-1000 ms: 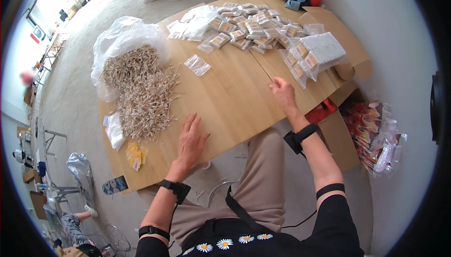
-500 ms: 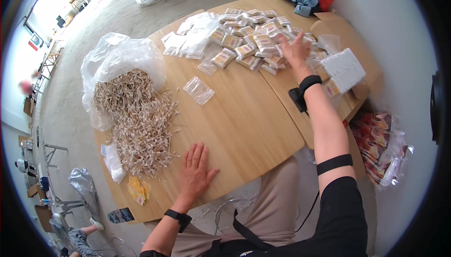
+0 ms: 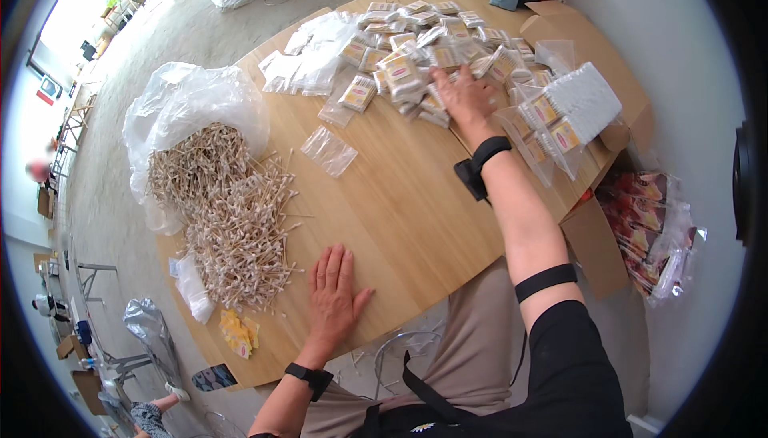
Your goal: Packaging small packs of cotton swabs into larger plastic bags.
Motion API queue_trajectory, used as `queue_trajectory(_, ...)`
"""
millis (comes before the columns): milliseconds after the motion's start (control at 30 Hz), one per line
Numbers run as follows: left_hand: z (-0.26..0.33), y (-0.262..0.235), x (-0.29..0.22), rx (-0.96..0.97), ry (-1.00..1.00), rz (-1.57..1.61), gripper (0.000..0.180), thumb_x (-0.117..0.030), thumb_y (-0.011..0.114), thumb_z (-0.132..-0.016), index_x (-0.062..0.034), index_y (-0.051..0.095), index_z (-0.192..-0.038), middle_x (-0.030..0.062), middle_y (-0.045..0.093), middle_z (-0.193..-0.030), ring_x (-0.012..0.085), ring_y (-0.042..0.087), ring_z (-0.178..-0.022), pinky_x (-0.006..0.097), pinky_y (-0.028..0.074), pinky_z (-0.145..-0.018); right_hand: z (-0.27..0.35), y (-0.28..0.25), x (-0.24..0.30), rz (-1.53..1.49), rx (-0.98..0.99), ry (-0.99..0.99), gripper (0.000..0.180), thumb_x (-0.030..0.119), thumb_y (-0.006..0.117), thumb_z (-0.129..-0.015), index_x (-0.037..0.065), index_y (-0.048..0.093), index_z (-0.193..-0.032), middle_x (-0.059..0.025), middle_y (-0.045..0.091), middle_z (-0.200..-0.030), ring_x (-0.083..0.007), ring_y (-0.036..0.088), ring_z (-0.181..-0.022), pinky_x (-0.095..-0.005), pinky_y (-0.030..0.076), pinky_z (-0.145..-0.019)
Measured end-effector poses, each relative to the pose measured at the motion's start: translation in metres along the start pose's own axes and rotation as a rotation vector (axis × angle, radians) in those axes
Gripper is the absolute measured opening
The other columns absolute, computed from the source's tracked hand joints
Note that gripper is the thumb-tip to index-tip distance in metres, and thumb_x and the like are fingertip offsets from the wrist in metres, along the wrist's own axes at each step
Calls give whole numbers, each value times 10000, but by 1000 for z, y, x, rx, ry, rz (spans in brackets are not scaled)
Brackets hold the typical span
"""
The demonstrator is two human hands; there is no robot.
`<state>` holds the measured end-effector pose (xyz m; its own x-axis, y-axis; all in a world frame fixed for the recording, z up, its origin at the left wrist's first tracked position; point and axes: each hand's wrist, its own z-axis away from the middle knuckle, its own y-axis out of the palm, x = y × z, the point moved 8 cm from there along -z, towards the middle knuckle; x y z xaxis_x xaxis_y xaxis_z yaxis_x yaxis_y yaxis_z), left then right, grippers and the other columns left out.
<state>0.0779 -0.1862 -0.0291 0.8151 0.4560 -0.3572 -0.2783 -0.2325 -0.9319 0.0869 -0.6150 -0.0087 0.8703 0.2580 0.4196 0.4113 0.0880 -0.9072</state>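
Note:
My left hand lies flat on the wooden table, fingers stretched out, holding nothing. To its left is a heap of loose cotton swabs, spilling from a large clear plastic bag. At the far side my right hand reaches into a pile of small clear packets of cotton swabs. Its fingers are apart and touch packets at the pile's near right part; part of the fingertips blends into them. A flat empty clear bag lies between the swab heap and the pile.
A stack of clear plastic bags lies left of the packets. At right, larger packs with white swab ends sit by an open cardboard box. Yellow cards and a phone-like patterned item lie at the near left edge.
My right hand has moved left and slightly nearer across the pile, and some packets there have shifted. My left hand stays flat on the table. The whole view has shifted a little.

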Motion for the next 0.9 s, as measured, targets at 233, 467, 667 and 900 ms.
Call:
queue_trajectory(233, 2, -4, -5, -35, 25, -12, 737, -366, 670, -885, -10, 394, -1468, 160, 356, -1553, 340, 284, -1461, 479, 208, -1189, 79, 5, 23, -17, 72, -52, 828, 741, 385, -910, 125, 400, -1462, -253, 517, -1304, -396, 461, -1249, -641, 390, -920)
queue_trajectory(467, 3, 0, -5, -46, 45, -40, 736, -352, 687, -869, -19, 403, -1461, 155, 354, -1555, 330, 285, -1462, 479, 204, -1193, 146, 19, 34, -121, 123, -174, 829, 782, 386, -890, 180, 436, -1457, -272, 456, -1371, -448, 400, -1299, -677, 334, -966)
queue_trajectory(667, 0, 6, -2, -63, 54, -20, 762, -327, 713, -838, -16, 401, -1460, 159, 352, -1555, 336, 285, -1461, 484, 208, -1189, 156, -61, -25, -361, -194, -566, 341, 331, 676, -874, 81, 667, -1105, -156, 661, -943, -331, 619, -948, -465, 494, -798)
queue_trajectory(900, -19, -13, -3, 29, 93, -34, 645, -282, 741, -819, -16, 507, -1357, 178, 434, -1472, 397, 379, -1372, 502, 293, -1136, 128, -87, -187, -62, -288, -596, 184, 201, 663, -867, 75, 566, -775, -106, 585, -840, -305, 617, -838, -432, 509, -683)
